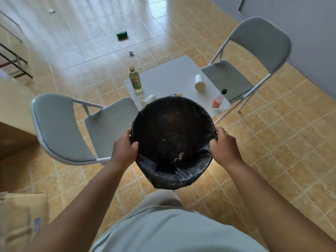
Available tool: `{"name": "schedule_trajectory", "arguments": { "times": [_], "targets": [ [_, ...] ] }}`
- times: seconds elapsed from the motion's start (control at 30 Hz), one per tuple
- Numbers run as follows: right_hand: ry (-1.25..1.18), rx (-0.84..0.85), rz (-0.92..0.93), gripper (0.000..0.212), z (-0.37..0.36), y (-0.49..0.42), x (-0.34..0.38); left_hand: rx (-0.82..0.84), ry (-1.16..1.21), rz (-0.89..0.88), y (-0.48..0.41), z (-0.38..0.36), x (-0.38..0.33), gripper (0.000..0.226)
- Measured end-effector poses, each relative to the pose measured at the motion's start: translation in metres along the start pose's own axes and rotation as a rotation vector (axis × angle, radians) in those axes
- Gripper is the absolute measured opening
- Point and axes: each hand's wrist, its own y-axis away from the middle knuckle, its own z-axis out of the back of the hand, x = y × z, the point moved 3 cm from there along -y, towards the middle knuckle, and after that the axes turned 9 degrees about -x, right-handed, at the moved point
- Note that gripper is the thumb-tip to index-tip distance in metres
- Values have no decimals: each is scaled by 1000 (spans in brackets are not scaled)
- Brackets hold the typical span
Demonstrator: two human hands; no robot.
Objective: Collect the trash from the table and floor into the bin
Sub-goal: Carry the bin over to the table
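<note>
A round bin (172, 175) lined with a black bag is held in front of me above the floor. My left hand (124, 148) grips its left rim and my right hand (224, 145) grips its right rim. Beyond it stands a small grey table (174, 77). On the table are a yellow-liquid bottle (135, 81), a tipped white cup (148, 100), another paper cup (199, 82) on its side, a small orange-labelled bottle (219, 100) and a wrapper (176, 95). On the floor farther off lie a green can (122, 35), a purple scrap (131, 53) and a crumpled piece (51, 11).
Two grey folding chairs flank the table, one at the left (76, 128) and one at the right (241, 73). A cardboard box (21, 220) sits at the lower left, and a wooden piece of furniture (12, 106) at the left edge. The floor is tiled.
</note>
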Motion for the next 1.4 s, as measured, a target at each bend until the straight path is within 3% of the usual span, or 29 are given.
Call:
{"name": "schedule_trajectory", "arguments": {
  "times": [0.23,0.43,0.77,1.07,1.4],
  "targets": [
    [71,193,-5,25,-41,-75,30,-38,6,146,-52,-8,14,35],
    [137,263,51,24,-69,-127,54,-65,-33,242,-79,-19,25,28],
    [242,486,284,31,-109,-195,77,-204,52,513,-72,-44,46,30],
    [333,700,610,29,-119,-283,100,-464,141,751,-39,-112,4,26],
    [396,759,701,37,-147,-319,104,-582,166,876,-44,-158,-6,25]
  ]
}}
